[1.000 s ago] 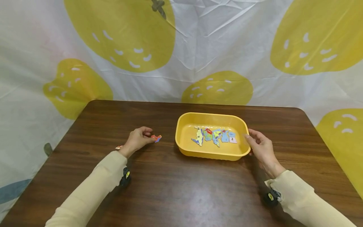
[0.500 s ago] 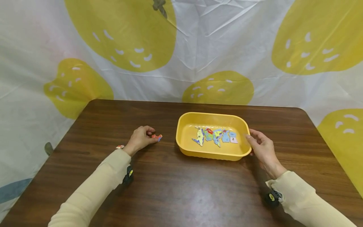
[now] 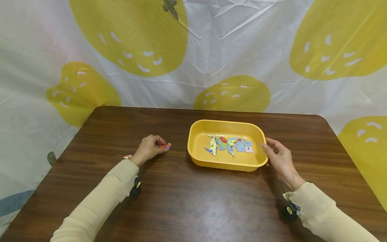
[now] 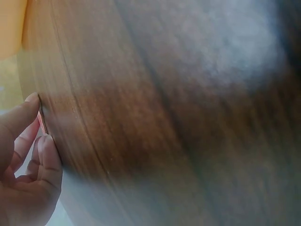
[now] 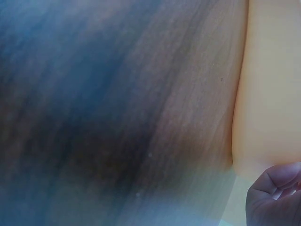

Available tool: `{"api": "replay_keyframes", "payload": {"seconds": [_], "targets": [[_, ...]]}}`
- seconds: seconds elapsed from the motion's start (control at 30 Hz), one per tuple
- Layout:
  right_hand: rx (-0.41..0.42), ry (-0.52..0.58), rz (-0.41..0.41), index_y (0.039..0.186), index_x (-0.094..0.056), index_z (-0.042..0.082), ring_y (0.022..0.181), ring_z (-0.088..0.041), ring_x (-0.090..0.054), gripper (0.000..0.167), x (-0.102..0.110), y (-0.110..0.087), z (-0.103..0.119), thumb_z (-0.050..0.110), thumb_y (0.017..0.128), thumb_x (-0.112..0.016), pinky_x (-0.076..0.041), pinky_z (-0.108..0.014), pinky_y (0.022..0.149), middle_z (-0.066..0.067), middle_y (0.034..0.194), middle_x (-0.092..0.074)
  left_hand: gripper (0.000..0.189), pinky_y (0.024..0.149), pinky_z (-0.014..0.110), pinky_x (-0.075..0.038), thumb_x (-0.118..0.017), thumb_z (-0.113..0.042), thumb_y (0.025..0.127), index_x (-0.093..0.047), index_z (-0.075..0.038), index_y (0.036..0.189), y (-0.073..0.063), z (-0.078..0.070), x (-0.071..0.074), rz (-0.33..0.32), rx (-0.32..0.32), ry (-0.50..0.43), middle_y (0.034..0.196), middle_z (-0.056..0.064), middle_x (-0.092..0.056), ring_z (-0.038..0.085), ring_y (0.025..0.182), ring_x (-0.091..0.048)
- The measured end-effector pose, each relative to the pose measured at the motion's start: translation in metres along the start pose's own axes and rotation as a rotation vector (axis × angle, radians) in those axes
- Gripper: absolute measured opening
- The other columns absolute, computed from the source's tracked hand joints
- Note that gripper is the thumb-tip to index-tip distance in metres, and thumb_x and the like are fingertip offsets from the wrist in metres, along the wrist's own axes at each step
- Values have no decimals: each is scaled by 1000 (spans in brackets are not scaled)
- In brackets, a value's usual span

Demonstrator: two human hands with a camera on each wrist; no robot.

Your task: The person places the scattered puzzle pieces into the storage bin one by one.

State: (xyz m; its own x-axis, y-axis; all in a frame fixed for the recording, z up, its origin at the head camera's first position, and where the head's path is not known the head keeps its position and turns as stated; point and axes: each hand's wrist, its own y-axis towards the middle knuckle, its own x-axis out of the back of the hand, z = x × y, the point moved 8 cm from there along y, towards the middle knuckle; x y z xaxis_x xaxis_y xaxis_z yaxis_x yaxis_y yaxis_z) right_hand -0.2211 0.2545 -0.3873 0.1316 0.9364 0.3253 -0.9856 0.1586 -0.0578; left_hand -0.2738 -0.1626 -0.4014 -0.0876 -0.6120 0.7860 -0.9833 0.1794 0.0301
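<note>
Between thumb and fingers, my left hand [image 3: 149,148] pinches a small flat red and blue puzzle piece [image 3: 165,146] just over the table, left of the yellow tray. In the left wrist view only a thin edge of that piece shows at the fingertips [image 4: 33,98]. My right hand [image 3: 281,159] grips the right end of the yellow tray [image 3: 225,165], thumb at the rim and fingers outside, partly hidden. Inside the tray lie several flat map-like puzzle pieces [image 3: 213,145] in a row. The right wrist view shows the tray's side wall [image 5: 268,94] beside that hand.
Another small red and white piece [image 3: 127,156] lies on the dark wooden table [image 3: 193,201] behind the left wrist. A white cloth [image 3: 208,50] with yellow fruit prints hangs along the table's far edge.
The red and blue piece has tilted in my left hand's fingers and shows narrower. The left hand first shifted slightly right. My right hand and the tray stay almost in place.
</note>
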Motion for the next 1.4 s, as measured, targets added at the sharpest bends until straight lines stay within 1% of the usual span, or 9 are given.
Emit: {"api": "replay_keyframes", "payload": {"seconds": [0.23,0.5,0.67,0.9,1.03,1.13,1.23,1.3,1.4], "targets": [[2,5,1,136,-43,-5,54,-2,-47,48,0,0,-1,23,97,-51,-44,-18,45,4,73,-50,20,65,29,-43,-79,-17,75,-68,-5,87,-1,-2,1,-8,-10,25,82,10,-62,21,79,-54],[5,2,6,135,-43,-5,54,-2,-47,47,0,1,0,23,98,-51,-44,-18,46,5,74,-51,22,61,27,-39,-81,-20,73,-66,-8,84,-1,-2,4,-18,38,38,77,4,-61,16,70,-52],[1,-2,8,136,-43,-4,55,-2,-48,48,0,0,0,23,98,-51,-44,-18,46,5,75,-51,16,61,26,-41,-79,-19,74,-69,-8,80,0,-5,10,-32,14,43,72,2,-64,15,68,-55],[3,-10,15,136,-42,-4,55,-3,-48,49,0,0,1,25,98,-51,-45,-19,47,3,77,-51,13,71,32,-47,-76,-18,79,-73,-6,82,-1,-3,14,27,26,44,81,5,-70,18,77,-59],[-1,-13,20,137,-42,-3,55,-3,-48,49,0,0,1,25,98,-50,-45,-20,47,3,77,-51,13,76,34,-48,-76,-18,79,-75,-6,84,-2,1,14,82,63,37,87,7,-72,20,84,-60],[-3,-13,22,137,-42,-3,56,-3,-48,49,0,0,1,25,98,-51,-46,-20,47,2,77,-51,12,73,30,-48,-76,-16,79,-75,-5,85,-4,4,14,114,104,16,87,8,-72,17,83,-59],[0,-15,21,137,-42,-3,55,-3,-48,49,0,0,1,25,98,-51,-46,-20,47,3,77,-52,12,68,22,-49,-74,-13,80,-74,-3,87,-4,7,13,125,152,-61,85,8,-72,10,75,-59],[3,-12,19,136,-43,-4,55,-3,-48,49,0,0,1,25,98,-51,-46,-20,47,4,77,-52,14,66,19,-51,-73,-10,81,-72,1,91,-4,10,10,134,199,-185,84,8,-72,5,70,-59],[6,-16,17,136,-43,-4,55,-2,-48,48,0,0,2,25,98,-51,-46,-20,47,4,77,-52,21,69,22,-55,-68,-3,84,-67,10,100,-4,12,2,146,280,-465,84,8,-70,3,68,-63]]}}
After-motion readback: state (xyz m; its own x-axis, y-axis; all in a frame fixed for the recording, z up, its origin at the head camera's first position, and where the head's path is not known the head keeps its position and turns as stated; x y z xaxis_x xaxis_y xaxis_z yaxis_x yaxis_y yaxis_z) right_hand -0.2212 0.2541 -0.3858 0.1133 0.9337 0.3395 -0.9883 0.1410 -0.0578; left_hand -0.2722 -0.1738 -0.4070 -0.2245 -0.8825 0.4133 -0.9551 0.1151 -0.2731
